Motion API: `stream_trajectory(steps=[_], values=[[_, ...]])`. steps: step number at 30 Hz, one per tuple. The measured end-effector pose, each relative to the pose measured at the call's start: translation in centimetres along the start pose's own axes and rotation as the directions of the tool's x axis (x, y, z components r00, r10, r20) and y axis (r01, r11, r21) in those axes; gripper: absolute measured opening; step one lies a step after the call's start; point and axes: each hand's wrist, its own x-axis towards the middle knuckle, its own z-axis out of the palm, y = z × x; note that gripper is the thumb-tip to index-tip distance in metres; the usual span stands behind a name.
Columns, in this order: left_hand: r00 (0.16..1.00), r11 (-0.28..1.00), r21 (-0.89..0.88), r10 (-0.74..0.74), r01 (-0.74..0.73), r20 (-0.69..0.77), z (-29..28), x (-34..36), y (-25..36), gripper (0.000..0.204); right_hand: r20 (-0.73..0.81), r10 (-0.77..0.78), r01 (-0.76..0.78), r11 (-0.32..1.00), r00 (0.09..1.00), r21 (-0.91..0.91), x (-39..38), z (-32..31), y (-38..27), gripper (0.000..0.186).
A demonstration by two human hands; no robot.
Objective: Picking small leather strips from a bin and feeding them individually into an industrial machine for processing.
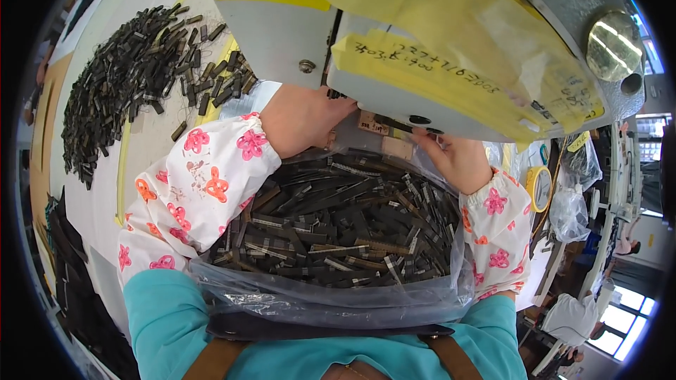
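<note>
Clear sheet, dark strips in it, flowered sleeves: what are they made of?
Clear sheet: likely plastic film, glossy; see-through with bright wrinkles.
Dark strips: possibly fabric, mostly matte; thin and flat, texture too small to tell.
Flowered sleeves: likely thin cloth, matte; soft gathered cuffs.

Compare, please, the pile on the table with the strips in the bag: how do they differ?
The pile lies loose on the table; the strips lie in a clear bag.
The pile's pieces look short, while the strips look longer and thinner.
The pile is left of the left hand; the strips are closer to the person's body.
Both are jumbled and mostly dark.
</note>
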Motion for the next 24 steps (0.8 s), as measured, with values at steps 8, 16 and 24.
stream_trajectory(steps=[8,16,24], values=[[0.997,0.998,0.036,-0.049,0.047,0.056,-0.2,-0.3,-0.3,0.036,0.040,0.077,-0.078,0.997,0.996,0.025,-0.1,0.2,0.7,0.021],[0.997,0.997,0.018,-0.075,0.075,0.025,-0.4,0.4,-0.1,0.041,-0.093,0.113,-0.115,0.993,0.989,-0.017,-0.4,0.9,1.2,0.021],[0.990,0.982,-0.135,-0.121,0.129,0.065,-2.5,-0.5,1.5,0.038,-0.253,0.033,-0.028,0.999,0.967,0.025,0.4,2.3,-0.6,0.012]])
